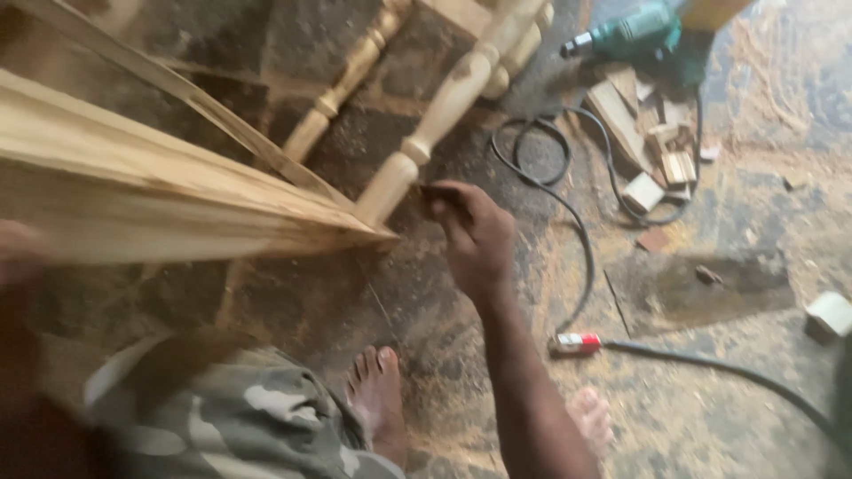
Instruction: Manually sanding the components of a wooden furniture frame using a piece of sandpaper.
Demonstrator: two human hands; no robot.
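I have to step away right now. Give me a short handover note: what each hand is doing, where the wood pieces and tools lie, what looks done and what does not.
Right hand: fingers pinch a small dark piece, possibly sandpaper, beside the pointed end of the pale planed wooden board.
Left hand: blurred at the left edge by the board; grip cannot be told.
Pale turned wooden legs stand just behind the board's tip.
Green power drill lies top right, with pale wood offcuts and a black cable on the sawdust-covered floor.
Done: board looks planed smooth.
Left: cannot be judged from this view.
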